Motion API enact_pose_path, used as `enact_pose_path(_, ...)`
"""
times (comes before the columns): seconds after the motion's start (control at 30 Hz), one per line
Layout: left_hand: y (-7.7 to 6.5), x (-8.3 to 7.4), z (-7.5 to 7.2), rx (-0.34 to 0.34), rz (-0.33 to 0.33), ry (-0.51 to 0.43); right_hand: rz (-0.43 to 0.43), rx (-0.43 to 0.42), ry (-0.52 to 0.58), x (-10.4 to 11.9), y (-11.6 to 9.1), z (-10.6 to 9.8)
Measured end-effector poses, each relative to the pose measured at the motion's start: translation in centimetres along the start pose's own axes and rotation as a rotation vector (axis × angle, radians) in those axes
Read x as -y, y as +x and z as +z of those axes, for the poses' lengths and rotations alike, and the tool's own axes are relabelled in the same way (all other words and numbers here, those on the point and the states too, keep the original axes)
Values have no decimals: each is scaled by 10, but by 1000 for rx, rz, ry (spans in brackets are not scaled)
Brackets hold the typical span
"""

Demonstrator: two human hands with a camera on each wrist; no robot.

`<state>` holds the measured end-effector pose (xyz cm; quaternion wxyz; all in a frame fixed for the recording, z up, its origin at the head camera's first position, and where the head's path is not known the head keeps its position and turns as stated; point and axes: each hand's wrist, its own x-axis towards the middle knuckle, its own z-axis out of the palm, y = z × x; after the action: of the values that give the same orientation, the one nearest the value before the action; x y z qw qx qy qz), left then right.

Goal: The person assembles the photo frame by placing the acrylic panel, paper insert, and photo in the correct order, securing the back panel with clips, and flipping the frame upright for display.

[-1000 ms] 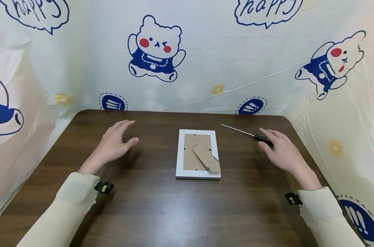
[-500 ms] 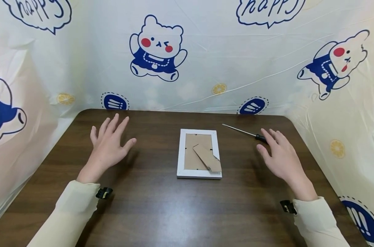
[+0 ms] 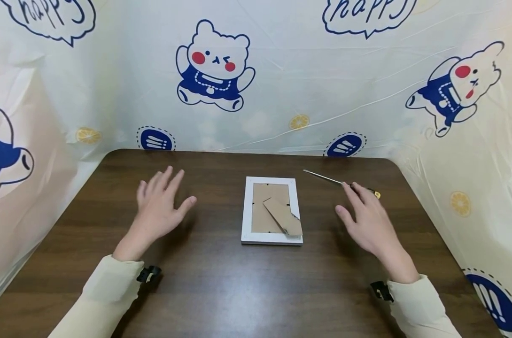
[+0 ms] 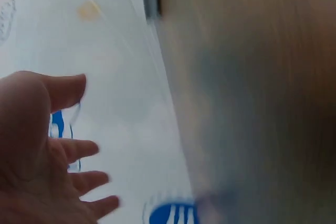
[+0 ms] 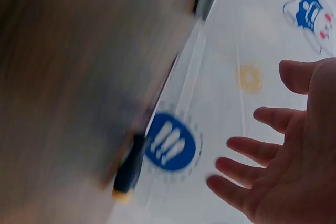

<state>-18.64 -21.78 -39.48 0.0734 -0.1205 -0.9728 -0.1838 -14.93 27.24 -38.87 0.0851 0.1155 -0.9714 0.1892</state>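
A white picture frame (image 3: 248, 211) lies back side up at the middle of the table, its brown backing board (image 3: 266, 190) showing and a cardboard stand (image 3: 284, 218) slanted across it. To the right and behind is a screwdriver (image 3: 323, 177) with a thin metal shaft and a dark handle (image 5: 129, 166) ending in yellow. My right hand (image 3: 368, 225) hovers near it with fingers spread, overlapping part of the handle in the head view; its palm in the right wrist view holds nothing. Left of the frame, my left hand (image 3: 156, 213) is held above the table, fingers apart and holding nothing.
The dark wooden table (image 3: 213, 291) has rounded far corners. Behind it and along both sides hangs a pale printed sheet (image 3: 277, 84) with bear figures. Each wrist carries a small black camera, such as the left one (image 3: 148, 273).
My right hand has moved left, covering more of the screwdriver's handle in the head view. My left hand spread its fingers, then shifted slightly right. Frame and screwdriver stay put.
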Motion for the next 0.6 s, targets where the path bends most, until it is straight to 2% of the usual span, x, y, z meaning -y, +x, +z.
enact_pose_path(0.17,-10,-40,24,132,19,-128,-25,92,90,31,20,10)
enact_pose_path(0.3,-17,-68,43,230,-15,-248,-40,142,118,51,47,24)
enact_pose_path(0.37,-17,-79,51,267,-40,-277,-45,171,131,59,61,31)
enact_pose_path(0.5,-15,-94,62,275,-83,-299,-14,229,157,73,88,41)
enact_pose_path(0.6,-14,-101,65,267,-95,-276,40,268,154,81,104,47)
